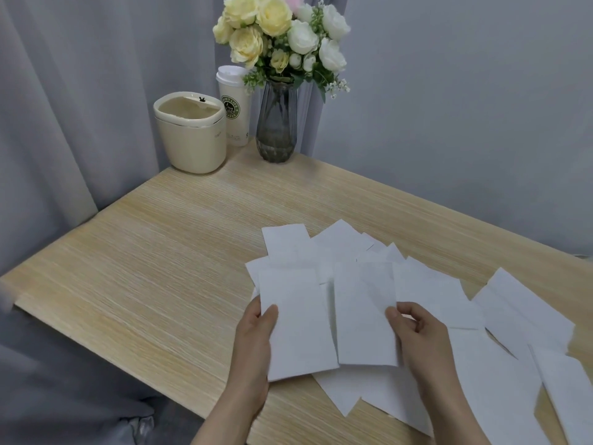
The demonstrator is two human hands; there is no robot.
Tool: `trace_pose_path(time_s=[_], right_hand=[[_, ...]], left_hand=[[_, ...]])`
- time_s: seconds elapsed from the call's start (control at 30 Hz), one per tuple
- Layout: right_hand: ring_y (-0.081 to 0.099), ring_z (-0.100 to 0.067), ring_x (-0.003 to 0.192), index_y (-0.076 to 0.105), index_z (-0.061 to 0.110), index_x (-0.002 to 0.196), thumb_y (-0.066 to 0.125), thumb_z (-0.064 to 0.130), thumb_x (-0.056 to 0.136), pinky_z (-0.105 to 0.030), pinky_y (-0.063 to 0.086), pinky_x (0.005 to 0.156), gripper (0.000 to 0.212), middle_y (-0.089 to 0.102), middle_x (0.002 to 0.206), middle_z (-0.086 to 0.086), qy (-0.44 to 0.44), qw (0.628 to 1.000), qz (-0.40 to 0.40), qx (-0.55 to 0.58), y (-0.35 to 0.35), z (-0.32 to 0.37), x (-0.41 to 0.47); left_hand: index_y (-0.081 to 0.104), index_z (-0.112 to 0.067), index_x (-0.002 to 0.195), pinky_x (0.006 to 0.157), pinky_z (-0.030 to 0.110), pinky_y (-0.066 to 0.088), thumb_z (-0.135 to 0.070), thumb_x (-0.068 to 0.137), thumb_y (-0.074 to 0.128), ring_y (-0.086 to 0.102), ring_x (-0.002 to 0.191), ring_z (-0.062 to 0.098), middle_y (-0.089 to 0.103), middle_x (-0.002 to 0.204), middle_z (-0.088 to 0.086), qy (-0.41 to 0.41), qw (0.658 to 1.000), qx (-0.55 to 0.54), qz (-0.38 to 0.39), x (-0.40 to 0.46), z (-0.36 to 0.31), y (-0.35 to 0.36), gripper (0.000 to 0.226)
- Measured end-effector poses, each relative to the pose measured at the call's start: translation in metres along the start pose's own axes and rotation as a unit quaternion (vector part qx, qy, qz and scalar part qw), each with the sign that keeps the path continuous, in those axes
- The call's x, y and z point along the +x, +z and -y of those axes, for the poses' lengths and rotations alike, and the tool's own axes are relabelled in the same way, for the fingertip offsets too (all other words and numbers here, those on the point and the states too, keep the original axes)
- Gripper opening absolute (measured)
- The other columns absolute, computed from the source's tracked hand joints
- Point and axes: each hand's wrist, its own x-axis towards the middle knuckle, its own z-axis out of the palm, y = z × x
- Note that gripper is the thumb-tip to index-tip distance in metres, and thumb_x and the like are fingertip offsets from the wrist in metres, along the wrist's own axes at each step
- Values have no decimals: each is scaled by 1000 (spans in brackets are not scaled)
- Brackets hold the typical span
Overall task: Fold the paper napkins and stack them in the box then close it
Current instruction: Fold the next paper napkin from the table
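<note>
White paper, approx. a dozen sheets, loose and overlapping, spread over the near-right part of the desk (144, 252).

Item 1: left napkin (296, 322). Tall rectangle, long axis running near-to-far, top tipped slightly toward desk's left edge. Held above the desk, overlapping sheets under it. Left hand (253, 345) grips its left edge, thumb (269, 316) on the front face, fingers behind; grip closed on the paper.

Item 2: right napkin (364, 313). Same shape, long axis near-to-far, roughly parallel to item 1 and just beside it; inner edges look to overlap near the bottom. Right hand (420, 335) pinches its right edge btwn thumb and curled fingers.

Item 3: loose napkins (500, 319), flat on desk, pointing various ways. Some fan out toward the far edge behind the held pair, others trail to the right edge and near-right corner; one corner pokes out below the held pair toward the near edge.

Item 4: cream container (192, 136) w/ open top, far-left corner of desk.

Item 5: lidded cup (233, 107), white w/ green round logo, upright, just beside and behind item 4.

Item 6: grey glass vase (276, 123), ribbed, upright at far edge, holding flowers (282, 33), yellow and white.

Backdrop: grey curtain (64, 107).
</note>
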Motion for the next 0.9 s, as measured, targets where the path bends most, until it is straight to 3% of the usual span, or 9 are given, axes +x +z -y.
trace_pose_path(time_s=[0.07,0.17,0.3,0.5,0.63,0.77,0.9], right_hand=[[50,-22,62,67,11,85,59,17,93,-31,36,61,13,52,65,-29,2,1000,-9,5,-5,-1,1],[40,-18,57,66,12,85,56,17,94,-29,30,55,15,46,60,-13,-2,1000,-11,16,-10,-2,1],[50,-4,46,67,13,87,54,17,95,-23,33,53,16,56,51,3,-4,998,24,53,-6,-2,-4],[52,-10,53,70,17,82,55,17,95,-24,34,54,20,61,59,-5,-5,995,82,62,18,-1,-11],[47,-16,56,69,16,81,55,15,95,-27,32,56,20,58,60,-10,-17,993,103,56,35,0,-16],[43,-16,56,68,16,82,55,15,94,-28,32,57,18,50,56,-11,-28,993,111,40,48,2,-21],[41,-12,50,67,18,82,55,16,95,-24,33,53,17,48,51,-3,-31,993,107,32,54,2,-25]], left_hand=[[67,-26,114,84,42,55,-18,102,46,71,98,19,75,107,-2,-9,1000,3,3,-1,4,7,26],[66,-28,118,85,39,54,-24,104,44,71,100,15,74,108,-6,-11,1000,10,6,-1,6,12,26],[65,-27,119,91,40,53,-26,103,45,70,101,15,74,110,-6,-18,1000,21,15,1,3,11,26],[65,-27,122,100,41,49,-29,103,45,68,106,12,73,112,-10,-21,999,44,12,0,1,11,27],[59,-21,132,110,47,41,-37,102,45,59,120,17,66,128,-5,-28,999,45,2,0,0,11,37],[66,-20,120,107,51,43,-40,102,43,64,114,19,71,117,-2,-31,999,44,0,0,0,12,36],[65,-21,121,106,52,44,-42,101,43,64,114,22,71,118,0,-47,998,30,-3,0,0,12,36]])
